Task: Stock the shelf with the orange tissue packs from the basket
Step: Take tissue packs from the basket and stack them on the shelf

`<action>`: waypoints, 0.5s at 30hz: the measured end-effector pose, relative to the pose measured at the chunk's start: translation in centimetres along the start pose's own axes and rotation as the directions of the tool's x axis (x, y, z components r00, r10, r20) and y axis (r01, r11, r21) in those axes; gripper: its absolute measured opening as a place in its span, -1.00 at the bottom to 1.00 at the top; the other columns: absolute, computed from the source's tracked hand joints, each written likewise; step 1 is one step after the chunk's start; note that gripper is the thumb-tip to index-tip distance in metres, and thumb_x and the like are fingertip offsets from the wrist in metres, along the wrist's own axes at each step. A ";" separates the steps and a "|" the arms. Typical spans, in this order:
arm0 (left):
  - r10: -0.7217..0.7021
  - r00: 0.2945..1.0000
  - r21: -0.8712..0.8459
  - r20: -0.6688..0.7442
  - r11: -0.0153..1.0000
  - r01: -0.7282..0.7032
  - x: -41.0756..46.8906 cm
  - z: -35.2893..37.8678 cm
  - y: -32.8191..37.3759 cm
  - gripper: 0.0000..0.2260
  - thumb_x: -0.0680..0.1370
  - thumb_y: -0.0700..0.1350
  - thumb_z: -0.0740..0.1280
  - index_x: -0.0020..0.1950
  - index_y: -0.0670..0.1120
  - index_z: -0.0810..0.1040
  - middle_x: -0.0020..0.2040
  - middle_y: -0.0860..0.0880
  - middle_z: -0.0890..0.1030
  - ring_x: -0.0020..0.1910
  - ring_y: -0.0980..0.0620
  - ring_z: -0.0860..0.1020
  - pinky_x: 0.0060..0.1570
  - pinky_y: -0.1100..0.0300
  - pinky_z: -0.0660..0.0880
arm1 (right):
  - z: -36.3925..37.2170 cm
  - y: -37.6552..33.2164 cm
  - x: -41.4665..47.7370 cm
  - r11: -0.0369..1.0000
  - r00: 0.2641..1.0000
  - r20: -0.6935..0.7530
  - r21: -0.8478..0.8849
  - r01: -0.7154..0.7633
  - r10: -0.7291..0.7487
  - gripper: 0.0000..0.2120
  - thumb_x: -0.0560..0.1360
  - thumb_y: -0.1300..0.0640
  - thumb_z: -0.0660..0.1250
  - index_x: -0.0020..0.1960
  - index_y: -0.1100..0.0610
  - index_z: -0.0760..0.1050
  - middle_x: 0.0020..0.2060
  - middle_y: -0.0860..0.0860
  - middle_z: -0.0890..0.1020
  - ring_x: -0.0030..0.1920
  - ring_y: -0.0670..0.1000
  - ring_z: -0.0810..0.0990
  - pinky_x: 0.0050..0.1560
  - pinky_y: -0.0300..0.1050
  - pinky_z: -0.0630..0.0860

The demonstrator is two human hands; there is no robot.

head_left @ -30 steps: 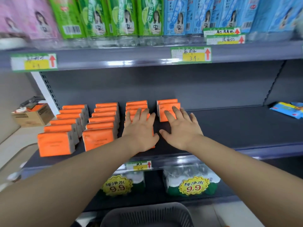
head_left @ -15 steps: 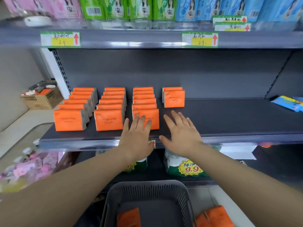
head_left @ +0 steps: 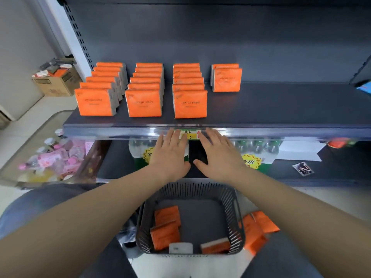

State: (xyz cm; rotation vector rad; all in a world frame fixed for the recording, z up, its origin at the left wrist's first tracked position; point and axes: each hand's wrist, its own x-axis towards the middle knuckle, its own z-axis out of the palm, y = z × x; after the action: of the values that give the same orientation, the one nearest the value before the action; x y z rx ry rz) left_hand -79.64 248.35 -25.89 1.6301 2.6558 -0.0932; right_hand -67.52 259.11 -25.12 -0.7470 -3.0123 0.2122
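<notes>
Orange tissue packs stand upright in rows on the dark shelf (head_left: 281, 109): three full rows, the nearest pack of the third row (head_left: 190, 104) at the front, and a short fourth row (head_left: 226, 79) at the back. My left hand (head_left: 170, 154) and my right hand (head_left: 217, 155) hover side by side, fingers straight, empty, just below the shelf's front edge and above the dark plastic basket (head_left: 239, 217). The basket holds several orange packs (head_left: 167, 227). More orange packs (head_left: 258, 227) lie outside it on the right.
A lower shelf holds shrink-wrapped bottle packs with yellow price stickers (head_left: 251, 160). A bin of pink bottles (head_left: 58, 159) stands at lower left. A cardboard box (head_left: 57, 81) sits on the floor at left. A blue packet (head_left: 364, 87) lies at the shelf's far right.
Both hands have pulled back from the packs on the shelf to below its front edge. The view has tilted down, so the basket and its packs now show.
</notes>
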 end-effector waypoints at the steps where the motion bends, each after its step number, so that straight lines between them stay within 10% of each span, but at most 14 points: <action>1: -0.003 1.000 -0.008 0.012 1.000 0.004 -0.3 0.6 -0.1 -0.28 0.57 0.12 0.16 0.59 -0.12 -0.10 0.59 -0.15 -0.08 0.57 -0.12 -0.15 0.53 -0.09 -0.14 | 0.6 -0.1 -0.3 1.000 1.000 0.013 0.003 0.005 -0.005 -0.23 0.53 -0.22 0.16 0.57 0.06 -0.11 0.56 0.07 -0.07 0.56 0.09 -0.11 0.54 0.06 -0.10; 15: -0.026 0.991 -0.074 0.129 0.997 0.035 -2.5 9.0 -0.1 -0.26 0.56 0.14 0.18 0.59 -0.12 -0.09 0.59 -0.14 -0.06 0.57 -0.11 -0.14 0.54 -0.07 -0.12 | 8.8 -0.7 -3.0 0.997 0.973 0.230 0.075 -0.019 0.001 -0.24 0.54 -0.17 0.19 0.57 0.05 -0.12 0.57 0.07 -0.07 0.56 0.08 -0.12 0.54 0.04 -0.10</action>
State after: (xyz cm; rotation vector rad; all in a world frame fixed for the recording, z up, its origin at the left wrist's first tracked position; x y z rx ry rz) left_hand -78.71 245.51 -34.71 1.5078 2.5565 -0.0930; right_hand -65.75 255.95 -33.76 -0.7819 -3.1931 0.4423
